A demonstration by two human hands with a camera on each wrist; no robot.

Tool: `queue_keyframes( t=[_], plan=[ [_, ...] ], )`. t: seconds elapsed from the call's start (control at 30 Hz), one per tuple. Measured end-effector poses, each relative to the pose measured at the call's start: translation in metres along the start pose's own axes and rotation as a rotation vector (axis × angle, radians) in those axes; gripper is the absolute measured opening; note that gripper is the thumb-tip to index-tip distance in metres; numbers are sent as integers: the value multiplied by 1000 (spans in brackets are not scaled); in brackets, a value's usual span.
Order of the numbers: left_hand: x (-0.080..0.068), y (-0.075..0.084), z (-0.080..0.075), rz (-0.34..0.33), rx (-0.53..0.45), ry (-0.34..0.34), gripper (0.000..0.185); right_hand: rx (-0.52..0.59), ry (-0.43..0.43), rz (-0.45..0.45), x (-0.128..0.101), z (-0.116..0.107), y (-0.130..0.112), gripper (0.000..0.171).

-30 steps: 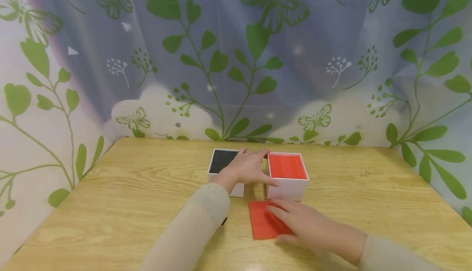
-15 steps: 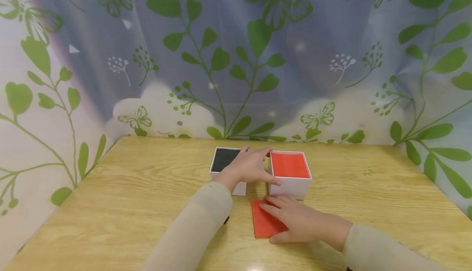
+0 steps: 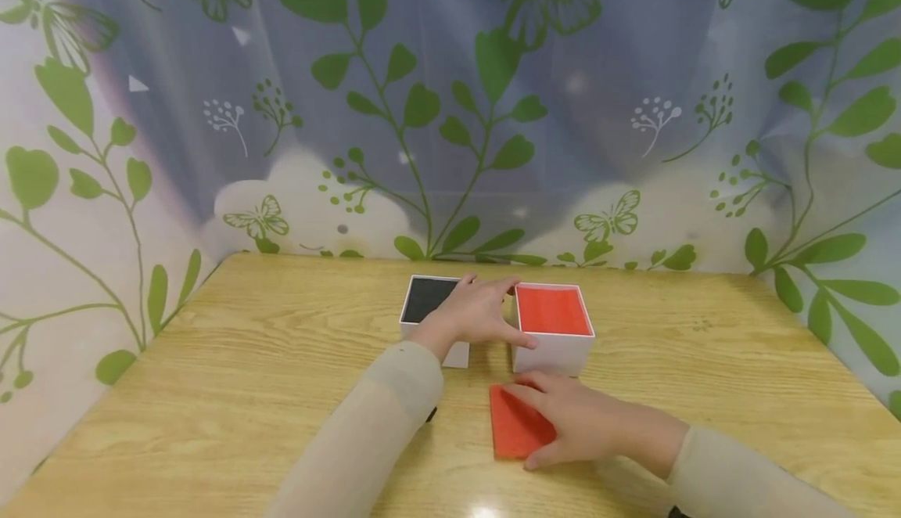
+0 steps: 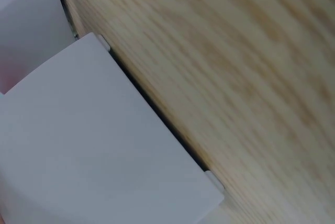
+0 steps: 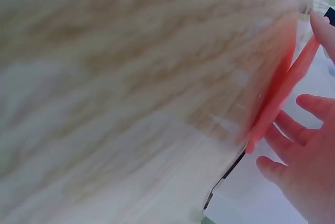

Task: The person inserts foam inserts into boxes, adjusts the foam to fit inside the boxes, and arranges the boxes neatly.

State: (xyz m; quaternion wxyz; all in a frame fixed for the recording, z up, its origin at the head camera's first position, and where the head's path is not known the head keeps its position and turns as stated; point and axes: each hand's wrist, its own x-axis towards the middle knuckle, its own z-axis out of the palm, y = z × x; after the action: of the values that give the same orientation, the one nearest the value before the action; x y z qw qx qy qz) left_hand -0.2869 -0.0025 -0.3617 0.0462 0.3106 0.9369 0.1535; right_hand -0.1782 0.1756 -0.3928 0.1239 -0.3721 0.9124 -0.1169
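Observation:
Two white square boxes stand side by side. The left box (image 3: 426, 297) has a black top surface, and the right box (image 3: 554, 354) has a red one. My left hand (image 3: 480, 313) reaches across the left box and grips the right box's left side, thumb on the front wall and fingers at the back corner. In front of that box my right hand (image 3: 580, 422) pinches a flat red square pad (image 3: 517, 428) between thumb and fingers. From the right wrist view, the pad (image 5: 285, 94) is tilted off the tabletop. The left wrist view shows a white box wall (image 4: 104, 135), but no hand clearly.
The wood-grain table (image 3: 232, 393) is glossy and shows reflections. Behind it hangs a curtain (image 3: 450, 150) with green leaves and butterflies. A small dark object (image 3: 431, 415) is partly hidden by the left sleeve.
My right hand has drawn its fingers around the red pad, which has shifted slightly right. My left hand stays at the right box. The head view has tilted a little.

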Motion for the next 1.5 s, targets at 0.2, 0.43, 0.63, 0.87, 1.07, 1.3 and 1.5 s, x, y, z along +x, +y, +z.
queue_keyframes(
  t=[0.2, 0.43, 0.63, 0.87, 1.07, 1.3, 1.5],
  plan=[
    [1, -1, 2, 1, 6, 5, 101, -20, 30, -20, -8, -1, 2, 84],
    [2, -1, 2, -2, 1, 6, 102, -72, 61, -36, -18, -5, 2, 83],
    [2, -1, 3, -4, 0, 8, 102, -89, 104, -44, -26, -10, 1, 84],
    [2, -1, 3, -11, 0, 5, 103, -86, 121, -29, -33, -16, 1, 84],
    [2, -2, 3, -7, 6, 3, 103, -132, 182, -63, -39, -23, 0, 86],
    [1, -3, 1, -14, 44, -6, 101, -179, 313, -105, -40, -37, 1, 92],
    [3, -1, 3, -13, 26, -20, 95, -264, 358, -8, -37, -48, 4, 91]
  ],
)
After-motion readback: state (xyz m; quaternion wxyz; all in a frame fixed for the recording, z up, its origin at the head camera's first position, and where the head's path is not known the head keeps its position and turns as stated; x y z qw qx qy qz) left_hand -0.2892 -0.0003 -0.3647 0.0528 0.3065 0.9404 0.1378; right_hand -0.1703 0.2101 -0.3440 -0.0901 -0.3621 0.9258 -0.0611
